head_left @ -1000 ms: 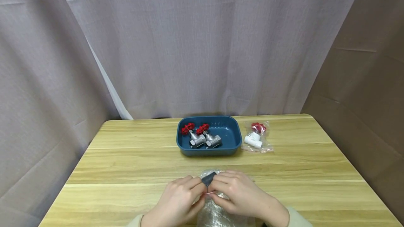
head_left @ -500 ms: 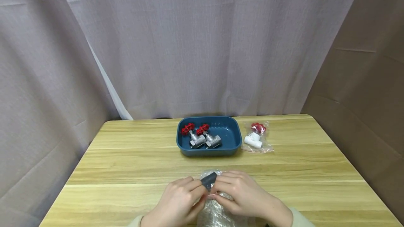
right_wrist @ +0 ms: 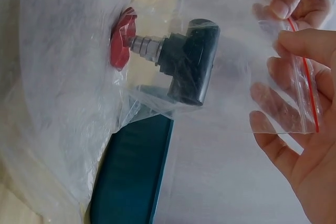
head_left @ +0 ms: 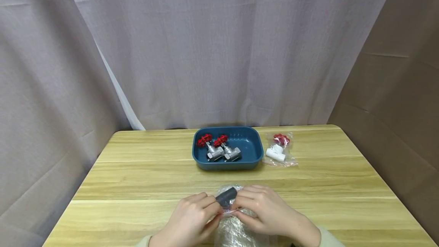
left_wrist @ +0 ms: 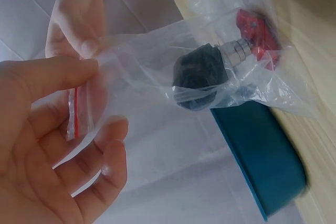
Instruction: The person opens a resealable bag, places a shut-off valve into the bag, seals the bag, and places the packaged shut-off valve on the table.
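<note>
My left hand [head_left: 192, 220] and right hand [head_left: 264, 212] pinch the red-striped mouth of a small clear zip-lock bag [right_wrist: 239, 66] between thumbs and fingers, a little apart. Inside the bag lies a dark grey stop valve [right_wrist: 197, 64] with a T-shaped body, a ringed silver stem and a red handwheel [right_wrist: 123, 38]. The head view shows part of the grey body between the hands; the handwheel cannot be made out there. In the left wrist view, the bag stretches from the fingers to the valve [left_wrist: 199, 77].
Crumpled clear plastic [head_left: 236, 231] lies beneath the hands. Behind stands a blue tray [head_left: 252, 159] holding two metal valves [head_left: 223, 152] with red handwheels. To its right, a bagged white valve [head_left: 276, 153] with a red wheel rests on the wooden table [head_left: 137, 178].
My hands have drawn slightly apart along the bag's mouth, the left to the left and the right to the right. More of the grey valve body and the seal shows between them.
</note>
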`<state>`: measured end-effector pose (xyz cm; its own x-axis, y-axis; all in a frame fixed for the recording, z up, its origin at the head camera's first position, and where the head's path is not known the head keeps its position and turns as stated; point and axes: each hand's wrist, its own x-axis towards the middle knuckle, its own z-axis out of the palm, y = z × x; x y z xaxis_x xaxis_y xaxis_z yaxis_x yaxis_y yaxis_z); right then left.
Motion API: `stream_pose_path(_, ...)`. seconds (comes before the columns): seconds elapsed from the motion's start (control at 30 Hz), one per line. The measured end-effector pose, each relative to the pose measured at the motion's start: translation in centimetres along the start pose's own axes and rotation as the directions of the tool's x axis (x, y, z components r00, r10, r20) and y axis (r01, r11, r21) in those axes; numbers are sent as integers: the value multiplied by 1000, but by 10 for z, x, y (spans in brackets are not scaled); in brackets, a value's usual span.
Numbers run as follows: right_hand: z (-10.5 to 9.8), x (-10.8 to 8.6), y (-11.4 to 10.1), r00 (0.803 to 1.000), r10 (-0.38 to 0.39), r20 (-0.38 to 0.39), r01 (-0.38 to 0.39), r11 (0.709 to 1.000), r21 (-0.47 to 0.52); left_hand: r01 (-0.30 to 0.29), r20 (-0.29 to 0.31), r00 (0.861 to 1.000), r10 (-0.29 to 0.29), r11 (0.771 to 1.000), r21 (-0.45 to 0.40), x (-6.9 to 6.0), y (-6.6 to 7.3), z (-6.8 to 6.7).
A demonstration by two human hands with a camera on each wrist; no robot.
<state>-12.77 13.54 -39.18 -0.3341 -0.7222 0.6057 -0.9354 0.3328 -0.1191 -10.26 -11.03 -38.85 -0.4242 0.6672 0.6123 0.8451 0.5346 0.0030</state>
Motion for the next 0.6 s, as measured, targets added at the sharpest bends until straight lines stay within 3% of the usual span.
stream_pose_path(0.6,-7,-7,2,1000,28,12,-28,999,26,-14,-21,1000,15,1000,24,-6,-3,-4)
